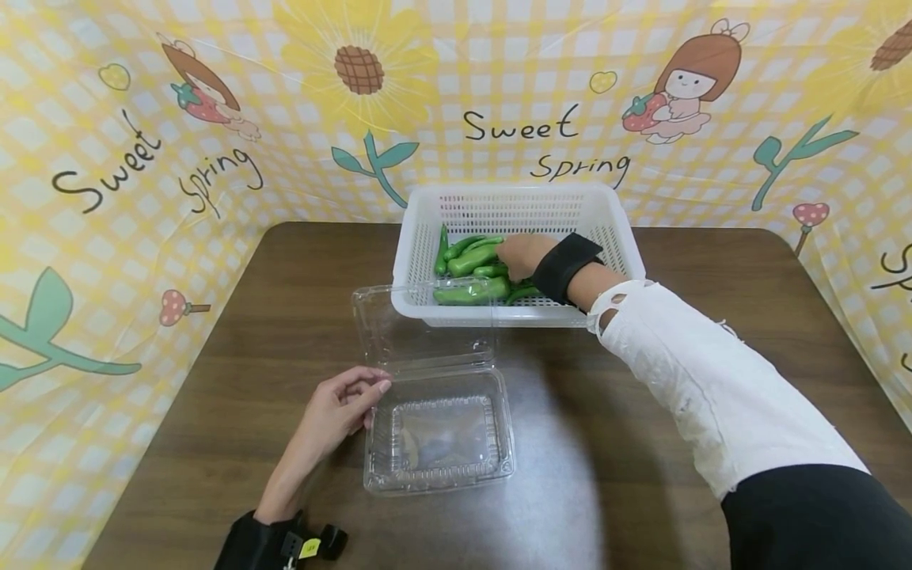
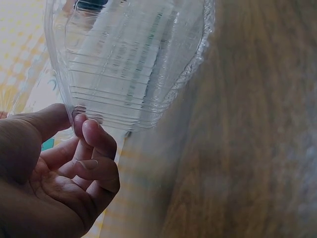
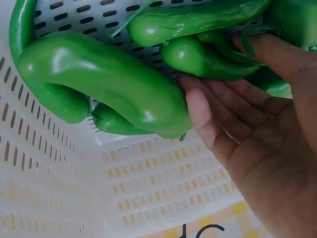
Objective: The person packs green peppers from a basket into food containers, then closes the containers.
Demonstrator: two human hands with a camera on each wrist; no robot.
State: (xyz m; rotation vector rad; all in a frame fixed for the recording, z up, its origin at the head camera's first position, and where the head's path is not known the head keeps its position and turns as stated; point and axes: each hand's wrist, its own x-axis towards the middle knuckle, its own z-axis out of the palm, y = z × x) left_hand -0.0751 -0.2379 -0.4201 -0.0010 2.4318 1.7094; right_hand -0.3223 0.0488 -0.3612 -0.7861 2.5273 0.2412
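Observation:
A white slotted basket (image 1: 613, 229) at the back of the table holds several green peppers (image 1: 470, 257). My right hand (image 1: 514, 252) reaches into it. In the right wrist view its nearly straight fingers (image 3: 208, 114) lie against the end of a large pepper (image 3: 109, 79), and the thumb rests by smaller peppers (image 3: 208, 59). None is lifted. A clear plastic clamshell box (image 1: 438, 431) lies open in front of the basket, its lid (image 1: 420, 324) leaning back. My left hand (image 1: 370, 392) pinches the box's left rim (image 2: 74, 111) between thumb and curled fingertips (image 2: 94, 136).
The brown wooden table (image 1: 712, 261) is walled on three sides by a yellow checked cloth printed with "Sweet Spring" (image 1: 527, 127). The basket's front wall touches the box's lid.

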